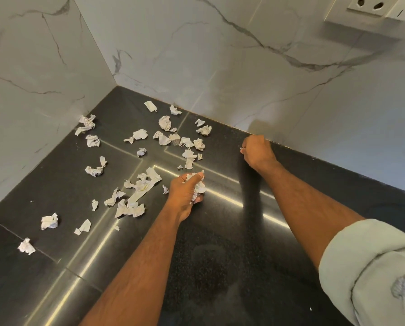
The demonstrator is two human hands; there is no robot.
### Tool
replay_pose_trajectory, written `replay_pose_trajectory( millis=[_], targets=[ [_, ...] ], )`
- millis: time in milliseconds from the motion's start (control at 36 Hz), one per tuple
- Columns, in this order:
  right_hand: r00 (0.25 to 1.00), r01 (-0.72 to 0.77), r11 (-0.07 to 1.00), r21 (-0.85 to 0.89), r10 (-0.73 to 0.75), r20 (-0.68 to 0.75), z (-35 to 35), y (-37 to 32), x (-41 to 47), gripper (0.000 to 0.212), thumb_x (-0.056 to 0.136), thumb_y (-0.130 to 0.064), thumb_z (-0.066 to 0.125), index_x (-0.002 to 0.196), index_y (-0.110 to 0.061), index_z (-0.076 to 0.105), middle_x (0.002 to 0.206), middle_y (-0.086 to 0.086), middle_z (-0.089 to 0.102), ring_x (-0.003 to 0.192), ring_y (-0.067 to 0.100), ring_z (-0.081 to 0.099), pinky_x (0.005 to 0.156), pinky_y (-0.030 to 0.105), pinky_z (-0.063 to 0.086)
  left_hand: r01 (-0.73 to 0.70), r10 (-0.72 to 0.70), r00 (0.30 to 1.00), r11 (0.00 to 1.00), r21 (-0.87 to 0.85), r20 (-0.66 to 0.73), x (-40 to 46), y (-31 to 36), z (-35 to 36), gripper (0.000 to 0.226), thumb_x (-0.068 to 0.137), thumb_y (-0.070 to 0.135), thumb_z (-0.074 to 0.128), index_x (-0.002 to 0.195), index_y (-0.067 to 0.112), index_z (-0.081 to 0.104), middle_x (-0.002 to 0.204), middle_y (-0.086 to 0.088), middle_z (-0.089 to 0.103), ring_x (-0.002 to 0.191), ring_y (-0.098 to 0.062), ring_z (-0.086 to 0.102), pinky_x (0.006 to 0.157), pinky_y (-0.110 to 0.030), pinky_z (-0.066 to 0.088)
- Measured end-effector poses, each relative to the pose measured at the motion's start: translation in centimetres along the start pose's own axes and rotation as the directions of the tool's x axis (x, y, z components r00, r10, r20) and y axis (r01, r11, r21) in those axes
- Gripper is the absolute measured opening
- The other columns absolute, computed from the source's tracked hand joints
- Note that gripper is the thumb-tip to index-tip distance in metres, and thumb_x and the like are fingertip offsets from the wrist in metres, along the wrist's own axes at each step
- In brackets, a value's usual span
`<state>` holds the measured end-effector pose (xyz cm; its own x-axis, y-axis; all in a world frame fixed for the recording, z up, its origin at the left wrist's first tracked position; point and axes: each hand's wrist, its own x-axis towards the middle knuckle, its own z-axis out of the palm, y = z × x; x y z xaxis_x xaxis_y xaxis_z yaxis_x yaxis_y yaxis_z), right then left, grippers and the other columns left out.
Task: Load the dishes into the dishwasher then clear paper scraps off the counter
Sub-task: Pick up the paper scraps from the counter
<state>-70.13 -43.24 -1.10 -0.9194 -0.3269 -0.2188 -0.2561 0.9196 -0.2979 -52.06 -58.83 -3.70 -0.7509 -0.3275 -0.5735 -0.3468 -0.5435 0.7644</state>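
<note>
Several crumpled white paper scraps (135, 198) lie scattered over the black stone counter (220, 255), mostly left of centre and toward the corner. My left hand (185, 196) grips a bunch of collected scraps (198, 187) just above the counter's middle. My right hand (258, 151) is near the back wall with its fingers curled, pinching a tiny white scrap (242, 149) at the fingertips. No dishes or dishwasher are in view.
White marble walls (196, 55) meet at a corner behind the counter. A wall socket (368, 5) sits at the upper right. More scraps lie near the left wall (87, 124) and at the front left (27, 246).
</note>
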Motion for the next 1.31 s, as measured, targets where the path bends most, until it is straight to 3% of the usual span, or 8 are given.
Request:
replay_pose_trajectory(
  millis=[139,361,500,611,722,833,944,1306],
  targets=[
    [0.999,0.038,0.999,0.000,-0.038,0.005,1.5,0.2,-3.4,0.023,0.100,-0.026,0.058,0.095,-0.009,0.072,0.096,0.011,0.067,0.088,0.028,0.065,0.078,0.034,0.051,0.005,-0.005,1.000,0.999,-0.053,-0.007,-0.9,-0.2,0.2,0.021,0.092,0.016,0.071,0.104,0.003,0.061,0.072,-0.006,0.055,0.053,-0.011,0.046,0.041,-0.023,0.032],
    [0.992,0.058,0.997,0.056,-0.064,0.109,3.2,0.2,-10.8,0.024,0.096,-0.027,0.065,0.112,-0.011,0.072,0.110,0.013,0.065,0.102,0.032,0.063,0.091,0.041,0.052,0.025,-0.024,0.999,0.998,-0.057,0.026,-3.6,-1.8,0.0,0.014,0.091,0.017,0.072,0.091,0.005,0.065,0.074,-0.008,0.058,0.055,-0.014,0.047,0.042,-0.023,0.029],
    [0.986,0.114,0.991,-0.063,-0.106,0.127,4.5,0.4,-14.8,0.013,0.093,-0.007,0.056,0.087,-0.009,0.067,0.095,0.012,0.058,0.091,0.036,0.063,0.069,0.037,0.048,0.020,-0.018,0.999,0.999,-0.033,0.049,-5.9,-2.7,-0.6,0.016,0.090,0.018,0.073,0.093,0.004,0.066,0.071,-0.005,0.057,0.054,-0.013,0.047,0.042,-0.023,0.030],
    [0.991,0.123,0.992,-0.027,-0.121,0.065,6.2,0.8,-17.9,0.032,0.093,-0.005,0.057,0.066,-0.022,0.050,0.084,0.006,0.054,0.084,0.032,0.062,0.064,0.032,0.039,0.012,-0.010,0.998,1.000,-0.026,0.059,-7.7,-3.4,-1.4,0.015,0.090,0.019,0.073,0.089,0.006,0.068,0.073,-0.007,0.057,0.055,-0.013,0.047,0.041,-0.023,0.031],
    [0.989,0.144,0.988,0.051,-0.145,0.017,7.8,0.8,-20.5,0.016,0.095,-0.006,0.056,0.089,-0.015,0.069,0.094,0.001,0.049,0.086,0.020,0.052,0.069,0.030,0.042,0.017,-0.016,0.998,1.000,-0.025,0.053,-9.4,-4.1,-2.9,0.017,0.089,0.021,0.075,0.087,0.006,0.067,0.076,-0.008,0.058,0.056,-0.013,0.049,0.042,-0.023,0.031],
    [0.988,0.153,0.984,0.093,-0.149,-0.048,9.1,0.6,-22.1,0.008,0.093,-0.013,0.062,0.095,-0.019,0.068,0.112,-0.003,0.049,0.103,0.018,0.050,0.082,0.036,0.051,0.034,-0.033,0.998,0.999,-0.021,0.046,-11.4,-4.4,-4.7,0.018,0.089,0.021,0.075,0.091,0.006,0.066,0.078,-0.008,0.061,0.058,-0.013,0.053,0.043,-0.023,0.033],
    [0.987,0.157,0.985,0.071,-0.156,-0.029,8.9,-0.9,-23.5,0.010,0.095,-0.014,0.064,0.095,-0.018,0.073,0.102,0.000,0.062,0.102,0.021,0.056,0.087,0.036,0.050,0.062,-0.062,0.997,0.998,-0.008,0.037,-13.1,-4.8,-6.6,0.026,0.087,0.025,0.077,0.101,0.005,0.067,0.078,-0.008,0.062,0.058,-0.013,0.054,0.044,-0.023,0.032],
    [0.996,0.085,0.902,0.423,-0.081,-0.027,13.2,-8.6,-33.0,0.014,0.096,-0.019,0.064,0.109,-0.020,0.069,0.106,-0.004,0.063,0.094,0.010,0.059,0.087,0.027,0.050,0.074,-0.076,0.994,0.997,0.033,0.083,-16.9,-5.6,-12.6,0.025,0.090,0.027,0.074,0.101,0.005,0.068,0.081,-0.008,0.062,0.058,-0.013,0.053,0.045,-0.024,0.031]
  ],
)
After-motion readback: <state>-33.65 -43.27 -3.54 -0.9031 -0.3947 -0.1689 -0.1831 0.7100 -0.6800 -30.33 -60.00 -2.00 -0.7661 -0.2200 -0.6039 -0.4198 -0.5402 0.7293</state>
